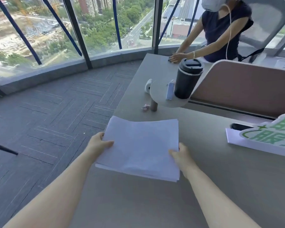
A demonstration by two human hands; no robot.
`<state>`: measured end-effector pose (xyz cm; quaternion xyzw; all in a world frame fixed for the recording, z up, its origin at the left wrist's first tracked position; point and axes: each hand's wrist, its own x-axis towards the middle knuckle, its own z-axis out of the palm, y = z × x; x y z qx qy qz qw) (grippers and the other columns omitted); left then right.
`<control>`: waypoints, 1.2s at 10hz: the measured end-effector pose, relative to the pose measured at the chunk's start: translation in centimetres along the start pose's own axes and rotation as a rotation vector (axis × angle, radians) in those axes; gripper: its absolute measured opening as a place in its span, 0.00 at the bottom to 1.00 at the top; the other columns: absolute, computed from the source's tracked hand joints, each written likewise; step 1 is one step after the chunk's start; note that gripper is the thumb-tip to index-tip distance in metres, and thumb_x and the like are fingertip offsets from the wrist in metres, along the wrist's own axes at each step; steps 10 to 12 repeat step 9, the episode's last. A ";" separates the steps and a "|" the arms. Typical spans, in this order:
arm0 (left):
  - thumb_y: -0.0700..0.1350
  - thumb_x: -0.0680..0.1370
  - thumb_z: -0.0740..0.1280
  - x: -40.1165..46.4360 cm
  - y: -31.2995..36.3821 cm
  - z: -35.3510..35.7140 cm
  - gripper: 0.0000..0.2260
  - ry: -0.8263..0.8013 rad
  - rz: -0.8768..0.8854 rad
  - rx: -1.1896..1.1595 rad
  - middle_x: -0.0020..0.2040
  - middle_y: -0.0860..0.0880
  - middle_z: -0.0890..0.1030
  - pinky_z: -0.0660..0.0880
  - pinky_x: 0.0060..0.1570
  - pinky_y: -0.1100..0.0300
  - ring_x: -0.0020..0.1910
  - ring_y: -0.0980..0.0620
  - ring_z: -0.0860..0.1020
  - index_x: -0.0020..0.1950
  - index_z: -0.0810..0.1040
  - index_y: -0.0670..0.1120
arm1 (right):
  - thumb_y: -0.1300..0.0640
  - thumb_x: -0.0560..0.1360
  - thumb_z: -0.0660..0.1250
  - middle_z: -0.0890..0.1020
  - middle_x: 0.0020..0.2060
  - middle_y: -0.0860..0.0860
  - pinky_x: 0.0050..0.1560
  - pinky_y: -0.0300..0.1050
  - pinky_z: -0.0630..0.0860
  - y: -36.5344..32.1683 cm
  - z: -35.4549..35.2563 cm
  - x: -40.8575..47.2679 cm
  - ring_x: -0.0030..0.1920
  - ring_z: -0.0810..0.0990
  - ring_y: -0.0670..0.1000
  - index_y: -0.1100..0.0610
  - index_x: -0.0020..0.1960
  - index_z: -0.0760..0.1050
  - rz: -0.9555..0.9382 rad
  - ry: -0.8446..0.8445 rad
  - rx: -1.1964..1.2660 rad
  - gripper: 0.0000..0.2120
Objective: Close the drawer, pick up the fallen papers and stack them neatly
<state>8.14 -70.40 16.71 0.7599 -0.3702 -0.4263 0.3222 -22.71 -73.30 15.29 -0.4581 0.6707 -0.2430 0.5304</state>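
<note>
Grey carpet [44, 104] covers the floor on the left, running up to tall windows [39, 30]. The left hand [99, 142] grips the left edge of the stack of papers [141, 147], thumb lying on the top sheet and fingers tucked underneath. The stack is white, fairly even at its edges, and sits at the left corner of the bench [155, 203], with its left part reaching past the bench edge over the carpet. Whether its underside rests fully on the bench cannot be told. The right hand [181, 153] clasps the stack's right edge near the near corner, thumb on top.

Farther back on the bench are a small pink wrapper [145, 107], a round raised shelf [161, 92] and a black cup [187, 79] standing on it. To the right stands a pink divider panel [245, 86], and a green-and-white sign [270, 134] lies on the bench. Another person [220, 30] sits beyond, hands on the far bench.
</note>
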 end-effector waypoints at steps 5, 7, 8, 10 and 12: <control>0.42 0.69 0.67 7.6 -3.4 -0.6 0.14 0.043 0.049 0.357 0.50 0.46 0.73 0.70 0.40 0.55 0.49 0.42 0.76 0.54 0.77 0.44 | 0.65 0.70 0.61 0.80 0.41 0.56 0.31 0.42 0.67 0.0 7.5 4.2 0.35 0.74 0.56 0.63 0.49 0.73 0.103 0.252 -0.162 0.09; 0.45 0.71 0.70 7.1 -4.0 0.5 0.26 0.142 0.121 0.582 0.61 0.40 0.70 0.71 0.57 0.46 0.62 0.38 0.68 0.68 0.69 0.43 | 0.54 0.71 0.67 0.76 0.61 0.58 0.48 0.49 0.73 0.5 8.2 3.2 0.58 0.78 0.62 0.56 0.66 0.68 0.146 0.395 -0.444 0.24; 0.44 0.75 0.68 5.6 -3.1 0.7 0.25 0.176 0.193 0.568 0.64 0.41 0.71 0.71 0.58 0.46 0.63 0.40 0.68 0.71 0.68 0.44 | 0.49 0.73 0.68 0.73 0.64 0.59 0.49 0.52 0.71 0.0 7.4 1.7 0.61 0.76 0.62 0.54 0.71 0.65 0.124 0.429 -0.436 0.29; 0.42 0.77 0.65 2.9 -3.0 1.9 0.18 0.130 0.277 0.476 0.63 0.44 0.75 0.72 0.56 0.50 0.62 0.43 0.72 0.66 0.74 0.44 | 0.51 0.75 0.65 0.76 0.56 0.57 0.47 0.48 0.70 0.0 6.3 -0.6 0.54 0.78 0.60 0.53 0.61 0.73 0.025 0.441 -0.335 0.16; 0.42 0.77 0.65 2.9 -3.0 1.9 0.18 0.130 0.277 0.476 0.63 0.44 0.75 0.72 0.56 0.50 0.62 0.43 0.72 0.66 0.74 0.44 | 0.51 0.75 0.65 0.76 0.56 0.57 0.47 0.48 0.70 0.0 6.3 -0.6 0.54 0.78 0.60 0.53 0.61 0.73 0.025 0.441 -0.335 0.16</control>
